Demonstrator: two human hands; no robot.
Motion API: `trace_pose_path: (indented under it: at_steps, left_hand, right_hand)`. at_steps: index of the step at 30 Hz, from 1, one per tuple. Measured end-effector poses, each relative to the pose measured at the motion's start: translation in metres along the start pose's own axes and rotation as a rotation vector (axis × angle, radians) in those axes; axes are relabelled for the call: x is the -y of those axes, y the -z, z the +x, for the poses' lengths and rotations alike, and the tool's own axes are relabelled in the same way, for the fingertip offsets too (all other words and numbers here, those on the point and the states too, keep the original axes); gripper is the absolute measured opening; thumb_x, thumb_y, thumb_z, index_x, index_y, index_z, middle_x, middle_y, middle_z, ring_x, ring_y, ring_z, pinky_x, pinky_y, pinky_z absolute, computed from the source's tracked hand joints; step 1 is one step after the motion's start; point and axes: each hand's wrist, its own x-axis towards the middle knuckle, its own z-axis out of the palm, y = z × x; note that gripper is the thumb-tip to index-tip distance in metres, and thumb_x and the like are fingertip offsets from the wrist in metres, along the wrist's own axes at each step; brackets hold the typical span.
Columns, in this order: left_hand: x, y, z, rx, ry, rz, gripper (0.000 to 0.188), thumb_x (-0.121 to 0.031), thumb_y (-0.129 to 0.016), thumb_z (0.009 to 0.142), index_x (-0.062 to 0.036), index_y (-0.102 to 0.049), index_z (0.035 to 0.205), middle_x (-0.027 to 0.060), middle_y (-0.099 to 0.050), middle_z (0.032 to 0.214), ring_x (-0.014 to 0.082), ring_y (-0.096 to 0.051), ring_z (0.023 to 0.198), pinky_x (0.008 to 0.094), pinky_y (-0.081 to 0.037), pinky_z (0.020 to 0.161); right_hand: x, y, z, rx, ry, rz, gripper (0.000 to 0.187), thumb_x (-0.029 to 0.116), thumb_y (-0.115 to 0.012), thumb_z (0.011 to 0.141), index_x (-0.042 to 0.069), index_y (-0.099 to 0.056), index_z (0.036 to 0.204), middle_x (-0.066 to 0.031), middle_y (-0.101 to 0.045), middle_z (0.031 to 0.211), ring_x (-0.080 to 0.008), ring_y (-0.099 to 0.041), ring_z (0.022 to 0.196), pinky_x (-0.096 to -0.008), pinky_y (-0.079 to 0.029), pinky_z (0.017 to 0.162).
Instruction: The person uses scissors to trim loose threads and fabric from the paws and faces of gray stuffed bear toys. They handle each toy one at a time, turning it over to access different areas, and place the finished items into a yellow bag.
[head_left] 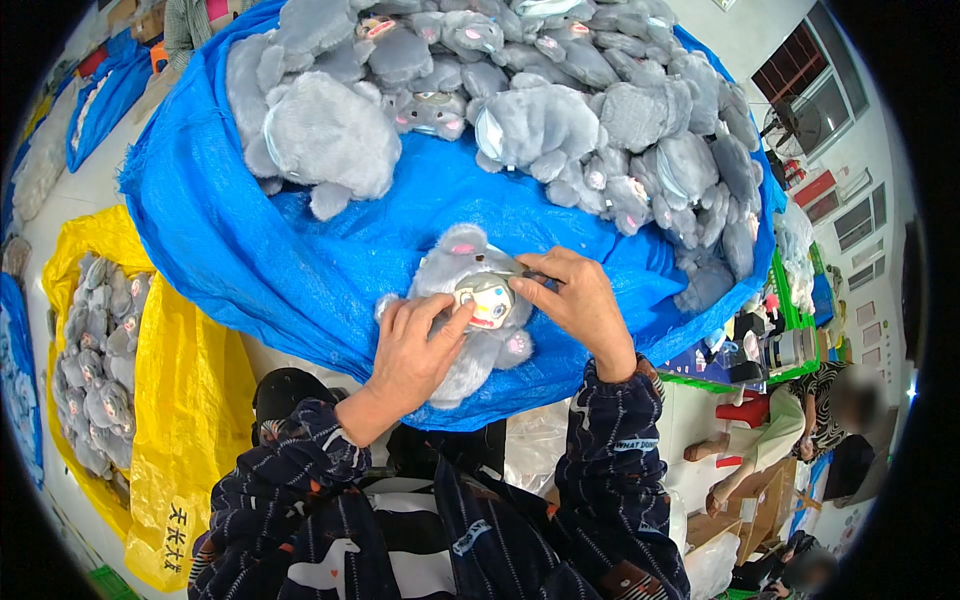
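Note:
In front of me a grey plush toy [455, 380] lies on the near edge of a blue woven sheet [330, 262]. It has rounded pink-lined ears, a pink paw and a printed doll-like face [489, 304] set in its front. My left hand [412, 350] grips the toy, thumb and fingers pressing at the left side of that face. Between the thumb and fingers of my right hand [583, 303] is a thin dark tool [536, 274], its tip at the upper edge of the face. My fingers hide most of the tool, so its exact kind cannot be made out.
A large heap of similar grey plush toys [540, 120] covers the far part of the blue sheet. At left, a yellow woven sack [190, 400] holds smaller grey pieces. Green crates [795, 320] stand at right, near a seated person [775, 420]. Another person's sleeve [185, 30] shows at the far left.

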Motion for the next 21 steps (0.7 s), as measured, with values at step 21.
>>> trace_pose_path:
  at_steps: [21]
  left_hand:
    - [0.001,-0.002,-0.001,0.014,-0.003,0.01,0.053,-0.007,-0.072,0.071,-0.0095,-0.056,0.122,0.0121,-0.05,0.114,0.0307,-0.051,0.098,0.0447,-0.039,0.085]
  right_hand:
    - [0.004,0.0,0.007,0.025,0.02,-0.009,0.028,0.023,-0.071,0.08,0.001,-0.07,0.097,-0.0145,-0.063,0.076,-0.0212,-0.058,0.062,-0.031,-0.044,0.055]
